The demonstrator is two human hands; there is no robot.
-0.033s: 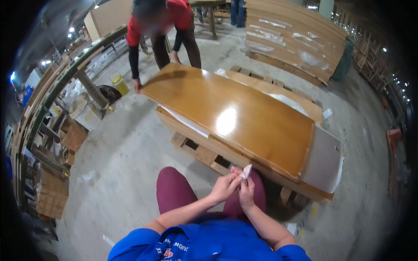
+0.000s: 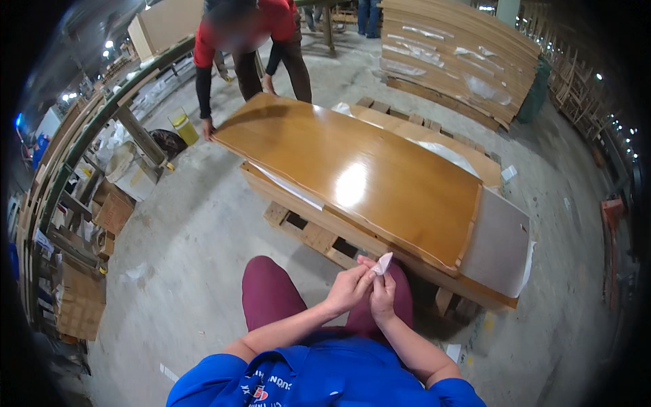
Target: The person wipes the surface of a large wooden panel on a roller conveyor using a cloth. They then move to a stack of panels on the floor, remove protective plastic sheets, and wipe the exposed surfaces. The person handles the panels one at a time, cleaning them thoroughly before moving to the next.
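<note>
In front of my lap, my left hand (image 2: 348, 287) and my right hand (image 2: 383, 296) are closed together around a small crumpled whitish piece (image 2: 382, 263). Its upper end sticks out above my fingers; whether it is paper or cloth I cannot tell. Beyond my hands lies a large glossy brown wooden panel (image 2: 298, 156) on a stack of boards (image 2: 339, 222), apart from my fingers. A person in a red top (image 2: 278, 20) bends over its far left end, with a hand (image 2: 207, 129) at the corner. A grey sheet (image 2: 500, 234) shows past the panel's right end.
The boards rest on a wooden pallet (image 2: 317, 239). Behind it stands a tall stack of wooden panels (image 2: 447, 64). Along the left runs a long bench, with a white bucket (image 2: 132, 178), a yellow container (image 2: 184, 127) and cardboard boxes (image 2: 80, 298) near it. A red object (image 2: 613, 209) stands far right.
The brown panel has slid slightly left, toward the bending person, and a little more of the grey sheet shows. My hands keep almost the same place and grip.
</note>
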